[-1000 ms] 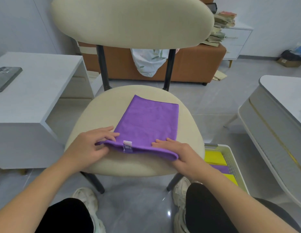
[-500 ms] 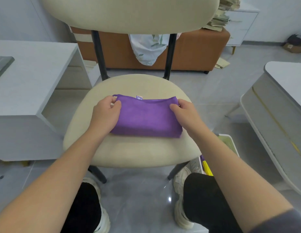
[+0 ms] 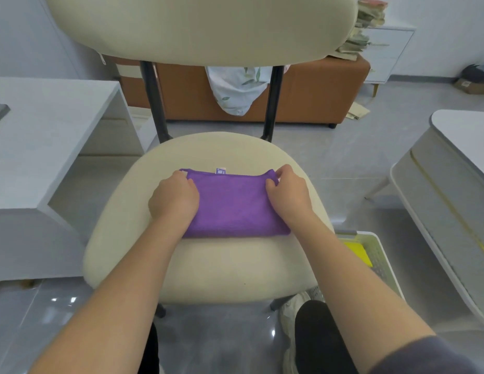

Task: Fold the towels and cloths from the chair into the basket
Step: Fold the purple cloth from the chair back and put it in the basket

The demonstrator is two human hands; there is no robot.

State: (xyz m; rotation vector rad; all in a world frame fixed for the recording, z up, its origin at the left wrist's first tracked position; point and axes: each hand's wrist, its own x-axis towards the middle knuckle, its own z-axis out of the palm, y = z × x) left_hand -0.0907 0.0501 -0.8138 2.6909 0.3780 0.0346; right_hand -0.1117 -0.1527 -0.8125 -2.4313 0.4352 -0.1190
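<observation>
Your left hand (image 3: pixel 174 197) and right hand (image 3: pixel 288 194) are set apart, one at each end of the folded purple microfibre cloth (image 3: pixel 232 209).

At your far left stands a white desk (image 3: pixel 46 136), just beside the cream padded chair (image 3: pixel 208 265). The cloth lies as a flat rectangle on the middle of the chair's seat. Your left hand covers its left end, fingers curled down onto the far left corner. A small white label (image 3: pixel 220 170) sticks out along the cloth's far edge, between your hands. Your right hand pinches the far right corner, thumb and fingers closed on the fabric.

Behind the chair's black posts, a white leaf-print fabric (image 3: pixel 235 87) hangs over a brown cabinet (image 3: pixel 316 90), and a stack of books (image 3: pixel 367 25) sits at its right end.

On the floor just right of the seat is the pale plastic basket (image 3: pixel 381 255), with a folded yellow cloth (image 3: pixel 357 252) inside. Further right is a grey-white table (image 3: pixel 451 171).
</observation>
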